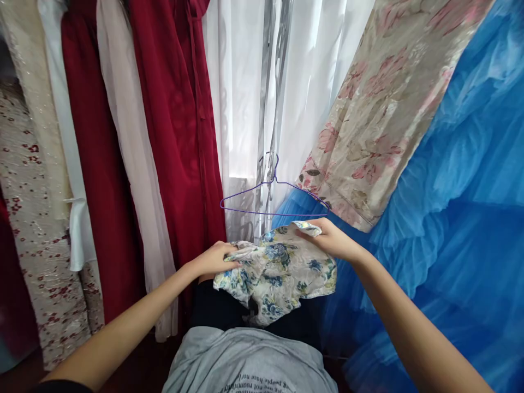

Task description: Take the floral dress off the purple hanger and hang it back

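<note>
Between my hands hangs a small white garment with blue and yellow flowers [278,273], held in front of my waist. My left hand [216,258] grips its bunched left edge. At the upper right edge, my right hand [333,238] pinches the cloth, where a flap is folded over. Just above the garment is a purple wire hanger [274,191], hook up, with nothing on it. Its right end lies close to my right hand; whether they touch I cannot tell.
Dark red dresses [176,125] and a pale pink dress [131,142] hang at left, beside a flowered beige one [36,229]. White curtains [241,87] are straight ahead. At right hang a floral beige dress [376,120] and a ruffled blue gown [462,229].
</note>
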`<state>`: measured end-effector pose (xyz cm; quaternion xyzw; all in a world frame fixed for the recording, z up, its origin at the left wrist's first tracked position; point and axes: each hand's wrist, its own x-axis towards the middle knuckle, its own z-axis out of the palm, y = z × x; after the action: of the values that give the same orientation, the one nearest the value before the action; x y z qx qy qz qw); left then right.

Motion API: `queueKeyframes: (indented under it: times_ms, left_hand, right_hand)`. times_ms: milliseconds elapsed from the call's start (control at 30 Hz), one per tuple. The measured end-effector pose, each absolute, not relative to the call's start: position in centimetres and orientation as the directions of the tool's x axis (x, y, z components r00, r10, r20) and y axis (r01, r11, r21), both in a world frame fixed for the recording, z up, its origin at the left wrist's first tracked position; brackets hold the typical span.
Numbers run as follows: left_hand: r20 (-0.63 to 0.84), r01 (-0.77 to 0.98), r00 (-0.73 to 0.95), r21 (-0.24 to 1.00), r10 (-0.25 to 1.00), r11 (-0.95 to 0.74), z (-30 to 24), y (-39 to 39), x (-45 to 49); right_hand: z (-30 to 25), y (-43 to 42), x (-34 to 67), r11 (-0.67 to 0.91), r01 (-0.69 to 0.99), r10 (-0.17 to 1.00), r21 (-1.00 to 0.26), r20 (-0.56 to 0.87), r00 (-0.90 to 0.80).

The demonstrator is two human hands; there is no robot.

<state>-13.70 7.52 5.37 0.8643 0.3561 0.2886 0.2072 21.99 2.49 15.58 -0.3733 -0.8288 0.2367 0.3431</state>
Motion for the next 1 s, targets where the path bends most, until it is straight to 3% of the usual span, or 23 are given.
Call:
queueKeyframes:
  times_ms: [100,167,333,533,633,767,867,1000]
  left_hand:
    - [0.32,0.278,0.458,0.835,0.829,-0.475,7.6,7.9,-15.9]
    - [0.292,0.084,0.363,0.935,0.885,-0.343,9.1,7.7,-16.8]
    - [0.331,-0.14,0.216,0.942,0.919,-0.306,12.4,7.1,-17.8]
    - [0.448,-0.106,0.371,0.891,0.813,-0.442,15.5,6.1,-18.4]
    - [0.421,0.166,0.547,0.792,0.723,-0.587,15.8,5.9,-18.0]
    - [0.225,0.566,0.712,0.376,0.665,-0.734,14.1,6.4,-17.6]
    - [0.204,0.649,0.71,0.181,0.674,-0.738,12.4,7.6,-18.4]
    - [0.247,0.732,0.641,0.089,0.726,-0.676,12.2,9.5,-20.6]
  right_hand:
    - [15.0,5.3,21.8,0.57,0.461,0.822,-0.68,0.47,-0.323]
    - [14.5,7.3,20.9,0.561,0.47,0.824,-0.681,0.513,-0.241]
    - [13.4,11.7,18.4,0.581,0.568,0.792,-0.583,0.566,-0.229]
    - [11.7,12.7,18.2,0.491,0.753,0.828,-0.438,0.504,-0.247]
    - [11.5,12.2,18.5,0.48,0.792,0.806,-0.377,0.545,-0.229]
    - [11.1,11.9,18.8,0.418,0.848,0.842,-0.325,0.49,-0.227]
    - [10.4,11.5,19.1,0.433,0.842,0.844,-0.321,0.472,-0.254]
    - [9.6,10.8,19.2,0.46,0.811,0.83,-0.361,0.499,-0.249]
